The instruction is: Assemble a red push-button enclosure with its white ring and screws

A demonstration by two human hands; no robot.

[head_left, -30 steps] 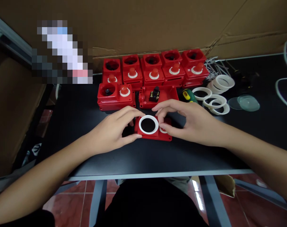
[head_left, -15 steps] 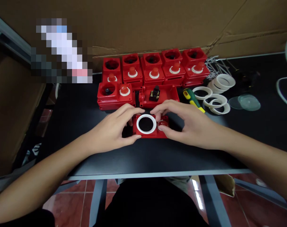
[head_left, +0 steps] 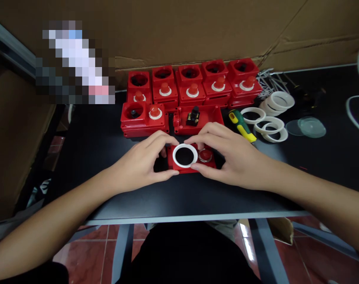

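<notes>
Between two hands, one white ring

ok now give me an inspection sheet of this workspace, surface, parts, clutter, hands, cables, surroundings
Surface: dark tabletop with a pale front edge.
Job's things: red cover bearing a white ring and a red button; whether the ring is fully seated can't be told.
Clutter: green-yellow screwdriver, loose white rings, clear discs; red units and an open red box behind.
Hands: left hand at the cover's left side; right hand, thumb and finger at the ring's edge.
Cables: white, cable-like loop, far right.
Surroundings: cardboard behind, red tiled floor below.
</notes>
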